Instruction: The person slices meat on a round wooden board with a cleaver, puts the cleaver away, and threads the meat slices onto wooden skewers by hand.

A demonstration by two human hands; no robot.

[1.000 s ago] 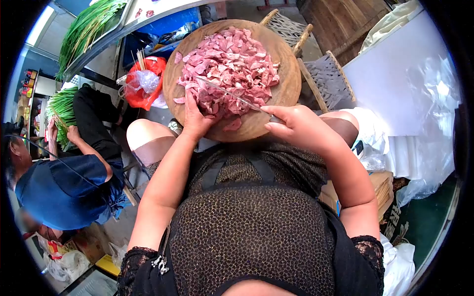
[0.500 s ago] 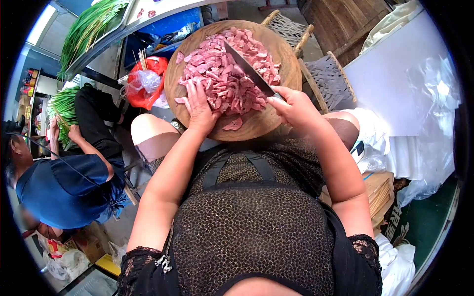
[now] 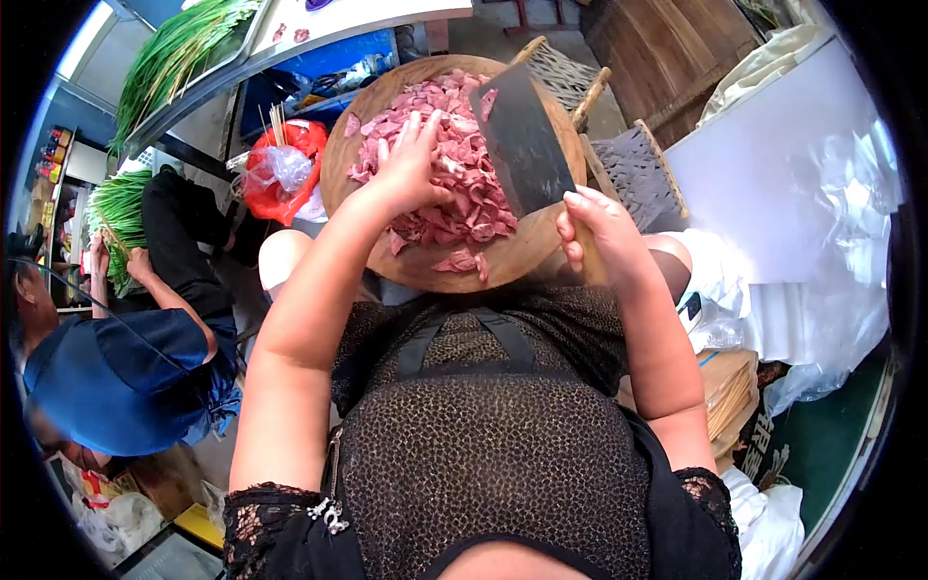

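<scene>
A heap of sliced pink meat (image 3: 464, 184) covers the middle of a round wooden board (image 3: 541, 242) between my knees. My left hand (image 3: 411, 169) rests on top of the heap, fingers spread. My right hand (image 3: 599, 232) is closed round the handle of a cleaver (image 3: 527, 140). The cleaver's broad blade is turned flat towards the camera and lies along the right side of the heap; whether it touches the meat I cannot tell. A few loose slices (image 3: 462, 261) lie near the board's front edge.
Left of the board is a red plastic bag (image 3: 280, 169) with sticks. A person in blue (image 3: 126, 372) sits at the far left, holding green stalks (image 3: 121, 208). Woven stools (image 3: 638, 169) stand right of the board. A white panel (image 3: 764, 164) and clear plastic are at the right.
My left hand has moved from the heap's lower left edge onto its top. My right hand has shifted right and turned the cleaver, so its broad side now shows.
</scene>
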